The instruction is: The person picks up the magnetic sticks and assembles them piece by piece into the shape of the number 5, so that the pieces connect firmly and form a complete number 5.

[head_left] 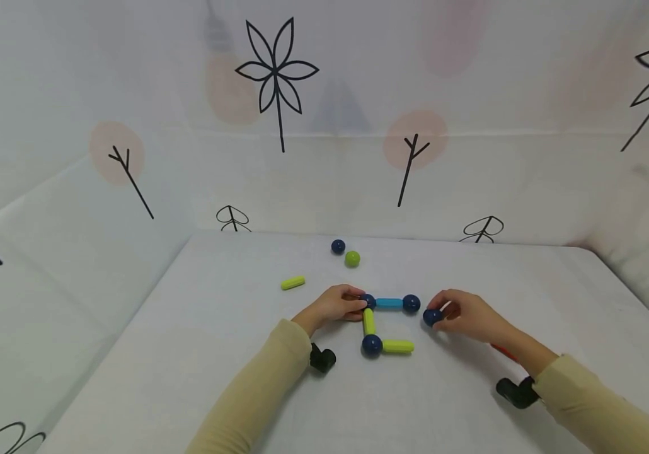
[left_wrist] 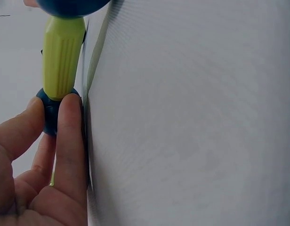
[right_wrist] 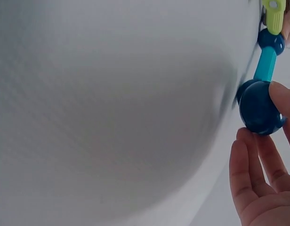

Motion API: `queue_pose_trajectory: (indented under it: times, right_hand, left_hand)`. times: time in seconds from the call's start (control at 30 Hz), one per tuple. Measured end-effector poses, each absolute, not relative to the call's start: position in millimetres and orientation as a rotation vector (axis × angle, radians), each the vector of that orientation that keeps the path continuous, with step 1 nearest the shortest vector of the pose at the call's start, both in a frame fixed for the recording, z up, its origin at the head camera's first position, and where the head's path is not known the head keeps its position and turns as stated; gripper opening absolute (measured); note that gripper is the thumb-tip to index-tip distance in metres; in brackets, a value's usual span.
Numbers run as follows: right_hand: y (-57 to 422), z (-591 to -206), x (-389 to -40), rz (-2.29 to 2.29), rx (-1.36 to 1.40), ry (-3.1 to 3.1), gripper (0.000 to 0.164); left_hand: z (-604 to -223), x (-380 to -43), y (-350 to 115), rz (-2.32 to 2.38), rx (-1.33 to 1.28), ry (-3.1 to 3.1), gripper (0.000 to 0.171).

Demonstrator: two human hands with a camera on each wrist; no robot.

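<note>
My left hand [head_left: 336,304] pinches a dark blue ball [head_left: 367,301] at the corner of a small frame of balls and sticks. A light blue stick [head_left: 389,303] runs right from that ball to another dark blue ball [head_left: 411,303]. Toward me, a yellow-green stick [head_left: 368,321] joins it to a third dark blue ball [head_left: 372,345]. From there a second yellow-green stick [head_left: 397,347] points right, its far end free. Just right of the frame, my right hand [head_left: 466,315] holds a loose dark blue ball [right_wrist: 259,108] between thumb and fingertips.
Farther back on the white table [head_left: 234,378] lie a dark blue ball [head_left: 338,246], a green ball [head_left: 352,258] and a yellow-green stick [head_left: 293,282]. Something red [head_left: 505,352] shows partly behind my right forearm. Patterned cloth walls [head_left: 324,183] enclose the back and sides.
</note>
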State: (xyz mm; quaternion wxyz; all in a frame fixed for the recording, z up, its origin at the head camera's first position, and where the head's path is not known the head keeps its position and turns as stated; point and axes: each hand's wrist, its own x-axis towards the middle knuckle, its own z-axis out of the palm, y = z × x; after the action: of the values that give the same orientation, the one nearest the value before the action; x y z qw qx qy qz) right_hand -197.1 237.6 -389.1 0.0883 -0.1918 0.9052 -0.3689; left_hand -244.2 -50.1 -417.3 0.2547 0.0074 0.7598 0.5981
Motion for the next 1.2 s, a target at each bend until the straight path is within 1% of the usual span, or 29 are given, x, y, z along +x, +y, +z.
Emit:
queue_pose_trajectory:
  times: [0.87,1.2]
  right_hand:
    - [221,-394,-169,-1.138,-0.806,2.528,0.029]
    - [232,-396,-164,-1.102,-0.805,2.608,0.029]
  left_hand:
    - [-414,-243,-50,1.613,0.025,2.077,0.035]
    - [-414,-242,-50,1.608,0.021,2.083,0.035]
